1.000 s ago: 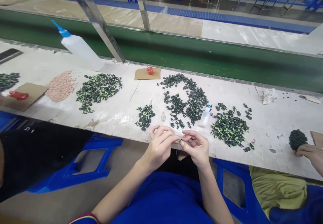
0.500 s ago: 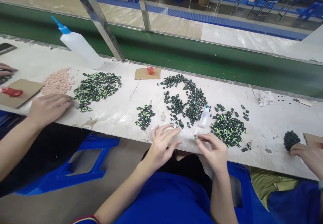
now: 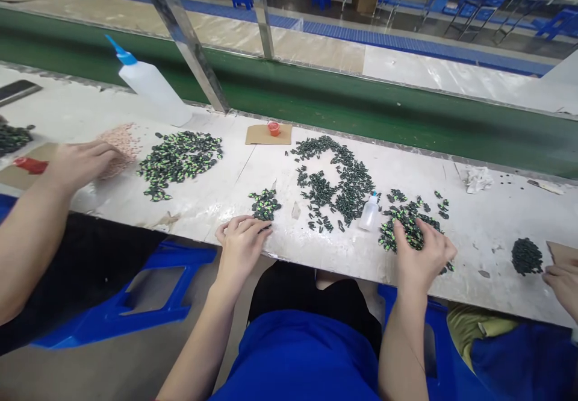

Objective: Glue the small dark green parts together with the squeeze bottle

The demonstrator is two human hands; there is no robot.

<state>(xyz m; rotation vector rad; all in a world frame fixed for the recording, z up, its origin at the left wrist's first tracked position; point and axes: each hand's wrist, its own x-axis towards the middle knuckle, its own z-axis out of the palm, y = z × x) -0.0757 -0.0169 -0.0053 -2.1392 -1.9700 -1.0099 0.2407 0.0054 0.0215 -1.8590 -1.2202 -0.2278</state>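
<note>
My left hand [image 3: 244,238] is at the table's near edge, its fingers closed on a small dark piece, just below a small pile of green-and-black pieces [image 3: 265,203]. My right hand [image 3: 422,253] reaches over a larger green-and-black pile [image 3: 409,223], thumb and fingers apart, with the fingertips at the pieces. Between the hands lies a spread of dark green pieces [image 3: 354,184]. A small clear bottle with a blue tip [image 3: 369,213] rests left of the larger pile.
A red cup [image 3: 273,128] sits on cardboard [image 3: 255,135] farther back. At left are a big white bottle [image 3: 156,91], another green-and-black pile [image 3: 180,157] and a co-worker's hand [image 3: 83,163]. Another person's hand [image 3: 562,283] is at far right, beside a dark pile [image 3: 526,256].
My left hand has moved left to the small pile. My right hand has moved right over the larger pile and its fingers have spread. The neighbours' hands have shifted; the view moved slightly.
</note>
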